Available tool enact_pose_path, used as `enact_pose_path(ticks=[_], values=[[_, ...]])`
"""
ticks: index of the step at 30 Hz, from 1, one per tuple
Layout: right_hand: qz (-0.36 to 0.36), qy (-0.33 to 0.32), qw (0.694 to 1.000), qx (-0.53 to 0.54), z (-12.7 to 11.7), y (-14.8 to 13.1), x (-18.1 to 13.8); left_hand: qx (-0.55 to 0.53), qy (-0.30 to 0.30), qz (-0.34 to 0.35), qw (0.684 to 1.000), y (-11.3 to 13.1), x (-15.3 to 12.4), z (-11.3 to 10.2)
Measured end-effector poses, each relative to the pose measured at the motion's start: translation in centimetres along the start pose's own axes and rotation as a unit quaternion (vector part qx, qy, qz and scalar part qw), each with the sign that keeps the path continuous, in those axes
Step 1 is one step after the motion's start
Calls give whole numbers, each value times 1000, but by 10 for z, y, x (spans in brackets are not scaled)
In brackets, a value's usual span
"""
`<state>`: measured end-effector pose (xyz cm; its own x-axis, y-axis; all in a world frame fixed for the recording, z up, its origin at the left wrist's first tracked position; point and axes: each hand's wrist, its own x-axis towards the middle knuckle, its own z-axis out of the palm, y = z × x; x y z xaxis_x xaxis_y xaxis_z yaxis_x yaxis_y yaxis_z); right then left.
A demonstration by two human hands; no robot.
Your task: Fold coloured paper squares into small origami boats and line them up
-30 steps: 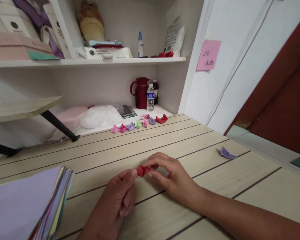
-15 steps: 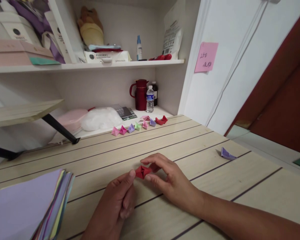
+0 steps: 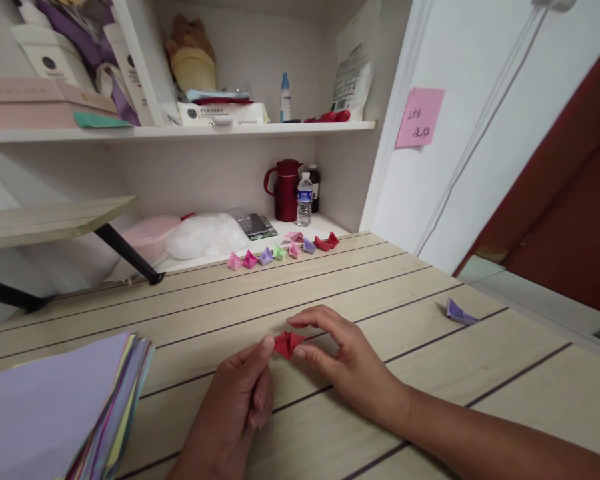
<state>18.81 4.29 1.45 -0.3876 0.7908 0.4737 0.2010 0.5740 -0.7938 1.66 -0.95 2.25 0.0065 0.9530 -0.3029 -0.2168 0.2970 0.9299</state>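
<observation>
Right hand (image 3: 353, 367): grip narrowly closed, thumb and forefinger pinching the right end of a small red folded paper piece (image 3: 286, 343), the other fingers arched loosely over it. Left hand (image 3: 235, 407): grip clenched, fingers curled into the palm, one fingertip pressed against the left end of the piece; whether a second finger backs it from below cannot be told from this angle. The piece sits low between the two hands, at or just above the worktop (image 3: 380, 280), near its middle. It is matte, sharply creased and peaked at the centre.

The worktop is pale wood-grain laminate with dark parallel grooves. A fanned stack of coloured paper sheets (image 3: 55, 407) lies at the left, lilac on top. A row of small folded paper pieces (image 3: 280, 252), pink, purple, green and red, stands along the far edge. One purple folded piece (image 3: 460, 312) lies apart at the right.
</observation>
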Motion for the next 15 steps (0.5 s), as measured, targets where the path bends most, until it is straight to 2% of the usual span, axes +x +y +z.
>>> enact_pose_path(ticks=[8, 12, 15], values=[[24, -11, 999, 22, -1, -1, 1, 10, 5, 9, 1000, 0, 1, -2], [15, -2, 1000, 16, 0, 2, 0, -5, 34, 23, 999, -2, 1, 1], [44, -10, 999, 27, 1, 2, -2, -16, 65, 31, 997, -5, 0, 5]])
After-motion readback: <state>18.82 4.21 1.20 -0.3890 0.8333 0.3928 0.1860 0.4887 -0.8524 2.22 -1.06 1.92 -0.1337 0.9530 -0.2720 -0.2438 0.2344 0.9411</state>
